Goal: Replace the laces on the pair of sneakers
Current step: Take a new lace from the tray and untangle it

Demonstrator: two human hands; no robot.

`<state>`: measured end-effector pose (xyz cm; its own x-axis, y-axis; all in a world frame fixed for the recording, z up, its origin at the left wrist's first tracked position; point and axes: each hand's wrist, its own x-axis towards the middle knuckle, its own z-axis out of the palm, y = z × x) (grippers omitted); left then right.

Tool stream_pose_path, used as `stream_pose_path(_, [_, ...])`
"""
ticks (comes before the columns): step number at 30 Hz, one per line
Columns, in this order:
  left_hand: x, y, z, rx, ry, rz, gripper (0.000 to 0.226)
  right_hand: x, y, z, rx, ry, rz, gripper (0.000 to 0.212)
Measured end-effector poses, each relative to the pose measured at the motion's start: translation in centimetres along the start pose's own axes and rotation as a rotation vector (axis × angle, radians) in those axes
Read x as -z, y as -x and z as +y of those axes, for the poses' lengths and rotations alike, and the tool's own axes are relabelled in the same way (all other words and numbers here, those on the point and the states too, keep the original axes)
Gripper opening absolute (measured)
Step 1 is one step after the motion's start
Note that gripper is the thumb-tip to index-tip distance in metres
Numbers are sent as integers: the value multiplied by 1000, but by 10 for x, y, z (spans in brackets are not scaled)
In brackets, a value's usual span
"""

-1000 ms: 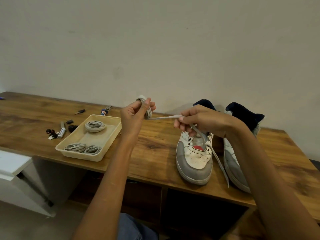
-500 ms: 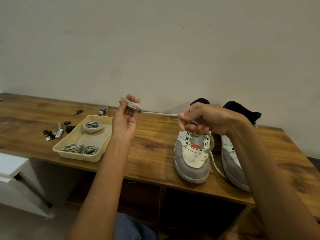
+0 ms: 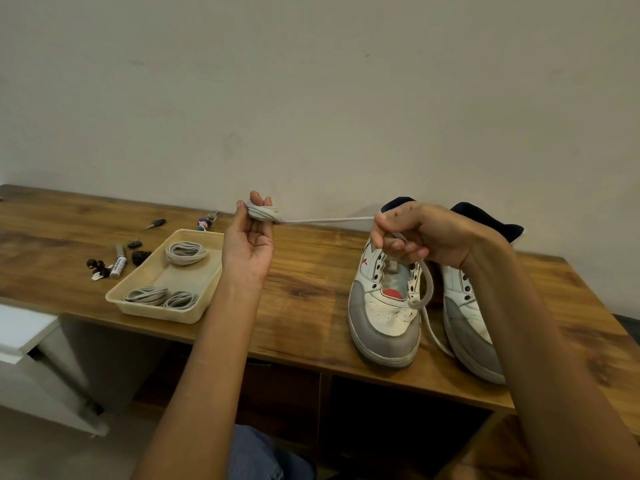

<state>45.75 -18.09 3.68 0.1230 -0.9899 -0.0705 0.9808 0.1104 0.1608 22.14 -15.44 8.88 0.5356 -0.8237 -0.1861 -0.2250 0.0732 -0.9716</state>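
While the lace (image 3: 325,220) runs taut between the two hands, the step in hand looks like coiling a lace drawn out of the left sneaker (image 3: 382,306), whose eyelets show bare. The left hand (image 3: 247,242), palm toward the camera, has the lace wound in several turns round its upper fingers, the lower fingers curled toward the palm. The right hand (image 3: 415,233), above the sneaker's collar, grips the lace in curled fingers; below it the lace hangs in a loop beside the tongue and trails down between this shoe and the right sneaker (image 3: 471,323) just beside it. To do this well, I judge the right hand should feed the lace under light, even tension, letting it slip rather than tug, so turns lie flat and the loop does not snag. On the wooden table (image 3: 311,292), left of the hands, a shallow cream tray (image 3: 156,311) holds three coiled grey laces (image 3: 186,252), one at the far end, two touching at the near end.
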Motion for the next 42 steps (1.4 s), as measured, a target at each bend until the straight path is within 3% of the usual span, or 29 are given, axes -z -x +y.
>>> stream_pose_path(2, [0,-1,-1,-30,-78,-20,16,-1,-2,2,16,-51,11,32])
stream_pose_path(9, [9,-1,-26,-344,-838,-164,18,-13,-5,0,87,-109,-92,28])
stream_pose_path(12, [11,5,-41,-555,-1301,-381,15,-21,-4,-7,118,-129,-87,27])
stream_pose_path(16, [12,14,-62,-638,-1563,-696,26,-21,-2,-16,173,-230,39,30])
stream_pose_path(20, [17,14,-72,-546,-1610,-766,57,-17,-3,-15,155,-319,192,35])
stream_pose_path(23, [18,15,-73,-382,-1658,-781,48,-16,-9,-10,120,-392,281,36])
stream_pose_path(27, [17,16,-67,-104,-1603,-724,19,-5,-8,-9,185,-536,437,34])
stream_pose_path(32, [3,23,-54,185,-1455,-688,22,6,1,-7,246,-538,556,33])
stream_pose_path(36, [-3,22,-40,243,-1373,-650,22,10,10,-12,269,-519,557,33])
stream_pose_path(38, [-1,17,-36,113,-1441,-618,22,10,16,-18,268,-394,491,31])
stream_pose_path(42, [8,7,-34,-513,-1723,-408,21,-9,27,-32,237,138,218,27])
